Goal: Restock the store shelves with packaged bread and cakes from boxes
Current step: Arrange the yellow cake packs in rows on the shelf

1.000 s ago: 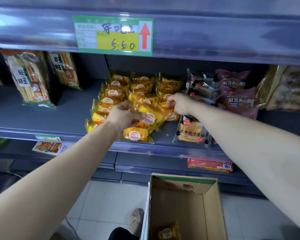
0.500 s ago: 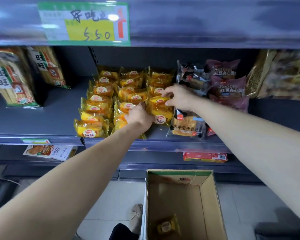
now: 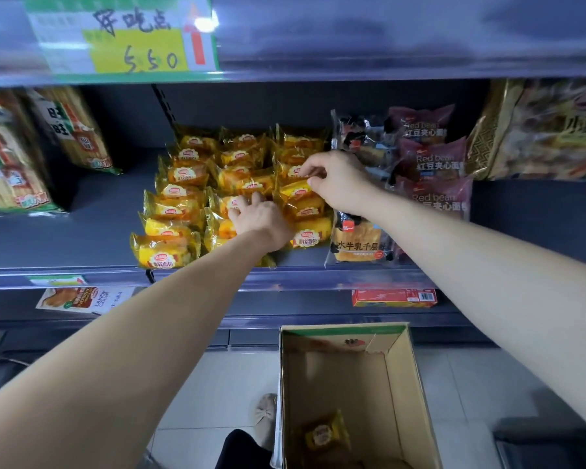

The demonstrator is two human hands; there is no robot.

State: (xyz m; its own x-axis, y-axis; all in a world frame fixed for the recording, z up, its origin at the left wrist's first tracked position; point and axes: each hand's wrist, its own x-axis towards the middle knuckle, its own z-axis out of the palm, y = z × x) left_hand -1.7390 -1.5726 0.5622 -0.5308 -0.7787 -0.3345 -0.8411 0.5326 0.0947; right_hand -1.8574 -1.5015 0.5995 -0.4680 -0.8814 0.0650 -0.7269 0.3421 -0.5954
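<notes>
Head view, both bare arms reaching to the grey shelf (image 3: pixel 65 238). Right hand (image 3: pixel 339 181): fingers curled, thumb and forefinger pinching the upper edge of one yellow bread packet (image 3: pixel 296 191) in the right-hand row, about midway between the shelf's front edge and its back. Left hand (image 3: pixel 261 221): palm down, fingers (image 3: pixel 247 202) spread and laid over the middle-row packets (image 3: pixel 251 184), resting on them without grasping; it lies just beside the right hand, and the two do not touch. The yellow packets form three rows running from the front edge toward the back, each overlapping the next; the front-left packet (image 3: pixel 163 253) sits at the front edge. Touching the right-hand row on its right is a clear layered-bread packet (image 3: pixel 359 242), with maroon red-bean packets (image 3: pixel 430 164) stacked behind it and a gold bag (image 3: pixel 548 130) toward the shelf's right end. Near the left end stand tall striped bags (image 3: pixel 14 164), well apart from the yellow rows. A price label (image 3: pixel 122 38) reading 5.50 hangs on the front edge of the shelf above. On the floor below stands an open cardboard box (image 3: pixel 400 384) holding a single yellow packet (image 3: pixel 325 434) at its bottom
</notes>
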